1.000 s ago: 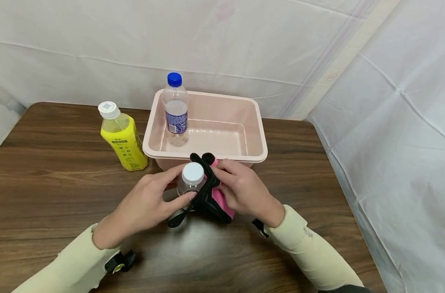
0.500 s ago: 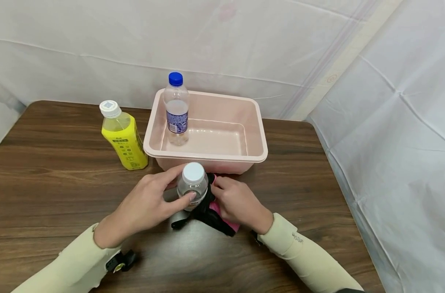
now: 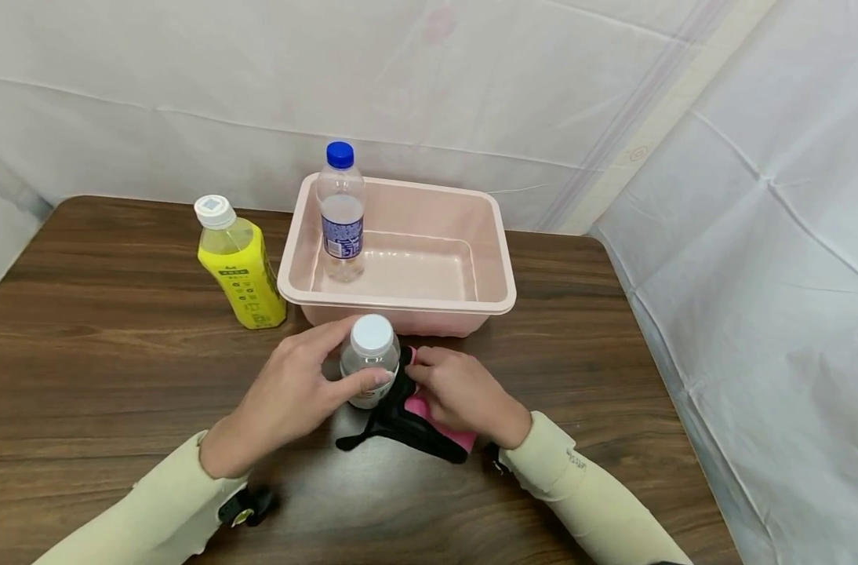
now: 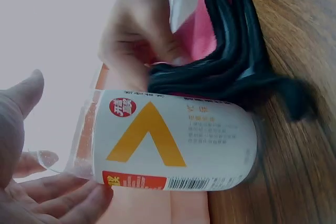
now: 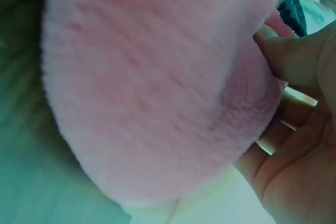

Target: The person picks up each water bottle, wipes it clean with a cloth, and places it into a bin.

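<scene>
A clear bottle [image 3: 367, 362] with a white cap and a white label stands upright in front of the pink tub. My left hand [image 3: 291, 392] curves round its shoulder, fingers on the far side and thumb on the near side. In the left wrist view, the label [image 4: 173, 145] carries an orange chevron. My right hand [image 3: 464, 396] pinches a fluffy pink cloth [image 5: 152, 87] with black trim, close against the bottle's right side. A black strap end [image 3: 351, 442] of the cloth sticks out at the front.
Behind the hands is a pink plastic tub [image 3: 436, 304], holding a blue-capped bottle [image 3: 342, 227] at its left end. Left of the tub, a yellow-labelled bottle [image 3: 241, 275] stands on the brown wooden table [image 3: 118, 353]. White sheeting [image 3: 224, 71] hangs behind and to the right.
My right hand has brought the cloth down from the bottle's upper side to its lower right, then slightly nearer me. The bottle has stayed in place, with my left thumb shifting slightly right across it.
</scene>
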Motion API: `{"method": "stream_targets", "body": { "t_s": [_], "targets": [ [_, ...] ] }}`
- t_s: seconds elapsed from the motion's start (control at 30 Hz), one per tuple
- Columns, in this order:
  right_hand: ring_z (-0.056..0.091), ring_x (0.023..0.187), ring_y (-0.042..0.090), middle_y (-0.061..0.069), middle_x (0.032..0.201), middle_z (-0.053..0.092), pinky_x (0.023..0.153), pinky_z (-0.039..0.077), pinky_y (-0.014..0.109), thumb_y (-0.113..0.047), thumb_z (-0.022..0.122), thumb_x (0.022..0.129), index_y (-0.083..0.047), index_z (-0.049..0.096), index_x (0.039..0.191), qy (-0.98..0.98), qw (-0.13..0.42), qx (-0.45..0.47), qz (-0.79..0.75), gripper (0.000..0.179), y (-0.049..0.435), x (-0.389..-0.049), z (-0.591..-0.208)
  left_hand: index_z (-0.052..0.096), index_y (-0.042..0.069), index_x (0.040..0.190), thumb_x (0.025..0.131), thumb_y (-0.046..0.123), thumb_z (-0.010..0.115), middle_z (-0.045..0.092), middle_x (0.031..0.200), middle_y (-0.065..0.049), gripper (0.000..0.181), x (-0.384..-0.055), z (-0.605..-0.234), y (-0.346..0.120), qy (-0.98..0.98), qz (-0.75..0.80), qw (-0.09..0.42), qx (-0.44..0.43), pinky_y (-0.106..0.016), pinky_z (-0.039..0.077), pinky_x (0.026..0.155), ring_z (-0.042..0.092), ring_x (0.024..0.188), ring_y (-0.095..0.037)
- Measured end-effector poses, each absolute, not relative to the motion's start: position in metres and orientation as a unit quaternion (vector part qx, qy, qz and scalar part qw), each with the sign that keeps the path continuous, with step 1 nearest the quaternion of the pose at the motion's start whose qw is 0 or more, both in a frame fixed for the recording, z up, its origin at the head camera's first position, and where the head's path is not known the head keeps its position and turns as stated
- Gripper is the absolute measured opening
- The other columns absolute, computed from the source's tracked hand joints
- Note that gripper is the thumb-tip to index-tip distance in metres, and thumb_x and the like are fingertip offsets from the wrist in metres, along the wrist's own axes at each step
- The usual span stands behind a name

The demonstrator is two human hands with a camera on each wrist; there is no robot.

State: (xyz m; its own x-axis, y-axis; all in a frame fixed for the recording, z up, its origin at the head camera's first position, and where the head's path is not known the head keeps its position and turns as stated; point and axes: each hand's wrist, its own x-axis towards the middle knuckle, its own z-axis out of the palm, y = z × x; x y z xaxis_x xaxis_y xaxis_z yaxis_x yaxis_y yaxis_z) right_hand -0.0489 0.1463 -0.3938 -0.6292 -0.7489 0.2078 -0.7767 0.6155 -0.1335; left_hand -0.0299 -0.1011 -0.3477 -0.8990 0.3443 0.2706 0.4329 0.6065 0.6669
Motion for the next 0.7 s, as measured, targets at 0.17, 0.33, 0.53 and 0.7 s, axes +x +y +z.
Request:
{"method": "stream_targets", "body": {
  "t_s": [0.17, 0.33, 0.53, 0.7],
  "targets": [
    [0.055, 0.08, 0.009, -0.001, 0.093, 0.063, 0.071, 0.052, 0.022, 0.005, 0.067, 0.087, -0.01, 0.076, 0.1, -0.882, 0.077, 0.401, 0.234, 0.022, 0.159, -0.049, -0.373, 0.066, 0.019, 0.139, 0.089, 0.038, 0.083, 0.062, 0.129, -0.001, 0.056, -0.029, -0.346, -0.1, -0.897, -0.386, 0.036, -0.211, -0.041, 0.055, 0.086, 0.061, 0.103, -0.018],
    [0.06, 0.09, 0.01, 0.001, 0.103, 0.069, 0.076, 0.053, 0.021, 0.008, 0.07, 0.089, -0.008, 0.077, 0.108, -0.849, 0.111, 0.378, 0.353, 0.026, 0.164, -0.044, -0.354, 0.056, 0.016, 0.15, 0.095, 0.032, 0.078, 0.058, 0.135, -0.004, 0.061, -0.03, -0.342, -0.102, -0.881, -0.408, -0.005, -0.238, -0.049, 0.055, 0.097, 0.06, 0.114, -0.021],
    [0.062, 0.095, 0.016, 0.004, 0.106, 0.07, 0.082, 0.054, 0.026, 0.005, 0.071, 0.091, -0.006, 0.077, 0.12, -0.833, 0.164, 0.384, 0.362, 0.031, 0.157, -0.042, -0.341, 0.052, 0.013, 0.148, 0.097, 0.02, 0.076, 0.063, 0.137, -0.004, 0.057, -0.035, -0.34, -0.102, -0.862, -0.429, -0.021, -0.267, -0.046, 0.056, 0.096, 0.062, 0.114, -0.018],
    [0.061, 0.093, 0.015, 0.004, 0.106, 0.068, 0.082, 0.056, 0.028, 0.005, 0.069, 0.091, -0.006, 0.075, 0.123, -0.858, 0.171, 0.379, 0.301, 0.035, 0.151, -0.041, -0.338, 0.058, 0.013, 0.142, 0.097, 0.019, 0.075, 0.067, 0.133, -0.003, 0.048, -0.035, -0.336, -0.101, -0.865, -0.421, -0.026, -0.271, -0.045, 0.058, 0.095, 0.064, 0.112, -0.017]
  ]
}}
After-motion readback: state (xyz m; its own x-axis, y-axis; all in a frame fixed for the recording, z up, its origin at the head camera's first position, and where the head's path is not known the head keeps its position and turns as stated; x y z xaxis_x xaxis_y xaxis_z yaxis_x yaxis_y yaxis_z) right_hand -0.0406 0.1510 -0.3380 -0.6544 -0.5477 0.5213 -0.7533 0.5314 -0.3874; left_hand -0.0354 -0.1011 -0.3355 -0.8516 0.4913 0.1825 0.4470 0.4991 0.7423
